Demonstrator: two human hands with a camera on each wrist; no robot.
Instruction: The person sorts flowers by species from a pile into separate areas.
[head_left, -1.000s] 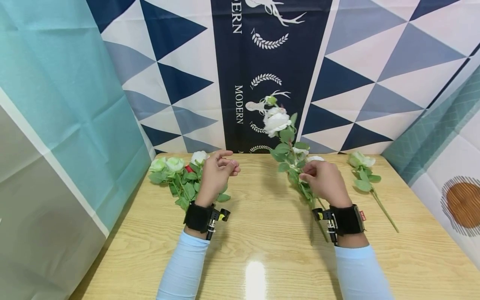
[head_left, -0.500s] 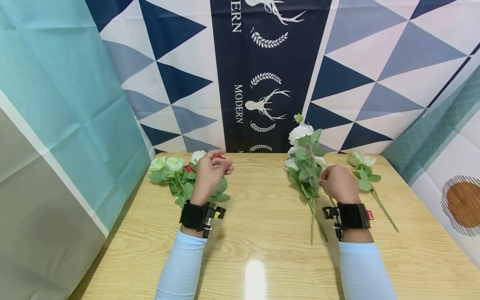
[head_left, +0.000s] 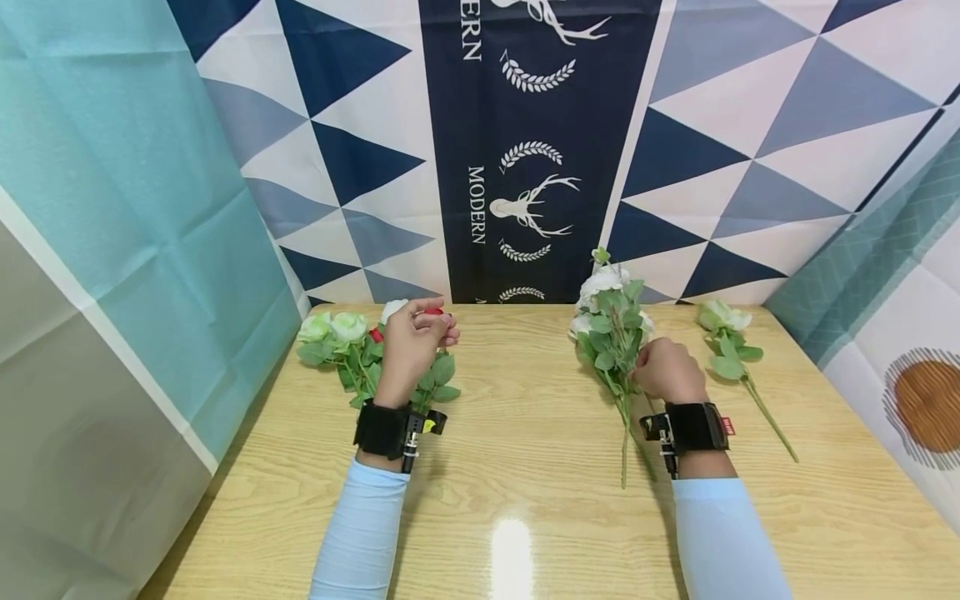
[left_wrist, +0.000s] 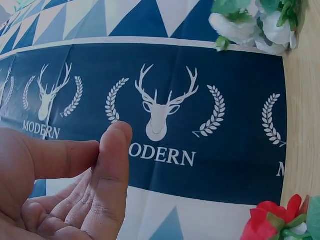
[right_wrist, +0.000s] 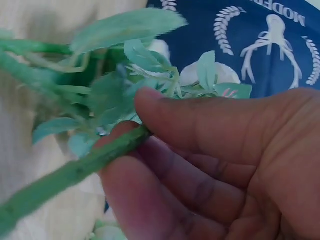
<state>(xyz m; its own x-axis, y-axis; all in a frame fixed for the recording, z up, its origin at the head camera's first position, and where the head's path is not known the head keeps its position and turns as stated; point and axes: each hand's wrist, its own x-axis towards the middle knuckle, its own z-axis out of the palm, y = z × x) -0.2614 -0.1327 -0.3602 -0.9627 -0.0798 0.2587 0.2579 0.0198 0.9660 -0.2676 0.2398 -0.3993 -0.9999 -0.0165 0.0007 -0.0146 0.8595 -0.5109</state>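
White rose stems (head_left: 611, 342) lie on the wooden table (head_left: 525, 467), right of centre, blooms toward the backdrop. Right hand (head_left: 663, 372) pinches the green stalk between thumb and fingers (right_wrist: 200, 125). Left hand (head_left: 412, 342) hovers over a flower bunch (head_left: 352, 354) at the table's left, fingers loosely curled, holding nothing. Backdrop cloth (head_left: 480, 204) reads "MODERN".

Left hand (left_wrist: 60, 195): seen with fingers loosely curled, nothing held.
Backdrop: navy deer-printed cloth (left_wrist: 165, 120).
Corner: red artificial flower (left_wrist: 272, 217).
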